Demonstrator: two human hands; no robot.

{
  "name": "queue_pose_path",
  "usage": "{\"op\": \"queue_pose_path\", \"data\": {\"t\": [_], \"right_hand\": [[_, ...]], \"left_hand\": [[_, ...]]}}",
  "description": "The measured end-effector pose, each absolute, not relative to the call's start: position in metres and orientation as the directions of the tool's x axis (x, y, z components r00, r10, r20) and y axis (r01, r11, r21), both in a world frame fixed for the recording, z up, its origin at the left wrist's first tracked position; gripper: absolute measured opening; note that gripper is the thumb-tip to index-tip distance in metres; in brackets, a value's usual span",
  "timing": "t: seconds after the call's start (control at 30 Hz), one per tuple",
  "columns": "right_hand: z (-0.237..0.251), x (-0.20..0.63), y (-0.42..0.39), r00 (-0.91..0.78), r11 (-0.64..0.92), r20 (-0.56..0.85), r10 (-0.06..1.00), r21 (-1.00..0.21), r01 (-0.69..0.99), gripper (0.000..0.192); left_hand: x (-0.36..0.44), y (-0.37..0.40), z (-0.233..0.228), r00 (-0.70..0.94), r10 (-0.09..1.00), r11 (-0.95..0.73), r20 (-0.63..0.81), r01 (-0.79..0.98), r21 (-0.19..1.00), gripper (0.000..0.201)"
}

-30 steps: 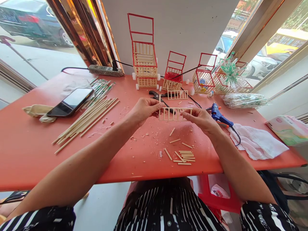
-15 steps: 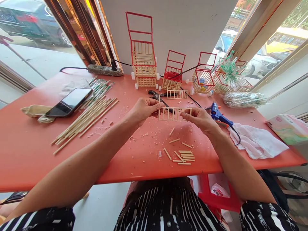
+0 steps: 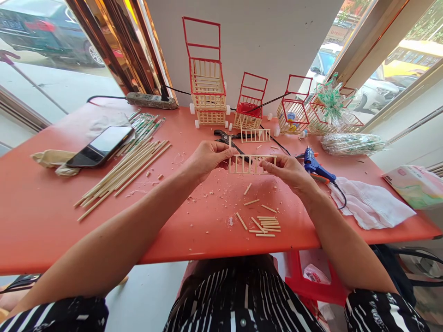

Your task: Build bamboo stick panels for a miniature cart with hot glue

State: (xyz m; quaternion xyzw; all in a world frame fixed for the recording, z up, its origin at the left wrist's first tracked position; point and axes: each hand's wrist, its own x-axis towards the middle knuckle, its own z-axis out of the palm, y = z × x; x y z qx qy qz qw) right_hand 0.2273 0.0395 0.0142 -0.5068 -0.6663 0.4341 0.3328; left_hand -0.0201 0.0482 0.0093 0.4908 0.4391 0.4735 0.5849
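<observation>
My left hand (image 3: 212, 159) pinches the left end of a small ladder-like frame (image 3: 252, 165) made of pale wooden sticks. At the other end, the fingers of my right hand (image 3: 289, 169) are closed on the same frame, which is held above the table. One stick (image 3: 230, 142) rises at the left corner by my left fingertips; whether it is joined to the frame I cannot tell. Behind the frame lie black-handled pliers (image 3: 221, 134) and a second ladder-like frame (image 3: 256, 135). Short cut sticks (image 3: 269, 224) lie nearer to me, some in a small pile, others scattered.
A blue glue gun (image 3: 313, 165) and a white cloth (image 3: 375, 203) lie at right. Long sticks (image 3: 129, 170) and a phone (image 3: 100, 145) are at left. Along the wall stand small stick carts (image 3: 207, 92) with red handles, beside a power strip (image 3: 151, 101). Wood scraps dot the red table (image 3: 166, 230).
Both hands keep the same grip on the frame, at nearly the same place. The whole view has shifted very slightly; nothing on the table has moved.
</observation>
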Motion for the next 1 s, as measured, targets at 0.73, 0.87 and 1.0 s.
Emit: {"op": "queue_pose_path", "data": {"t": [0.73,0.87,1.0], "right_hand": [[-0.007,0.238,0.059,-0.153,0.125,0.041,0.987,-0.796,0.593,0.015],[-0.009,0.236,0.06,-0.143,0.118,0.032,0.989,-0.757,0.643,0.012],[-0.008,0.235,0.059,-0.126,0.114,0.048,0.991,-0.797,0.592,0.012]], "left_hand": [[-0.024,0.069,-0.021,0.087,0.974,0.218,-0.207,-0.147,0.965,0.019],[-0.023,0.068,-0.021,0.09,0.975,0.214,-0.203,-0.141,0.967,0.025],[-0.023,0.066,-0.018,0.073,0.977,0.207,-0.199,-0.129,0.97,0.021]]}}
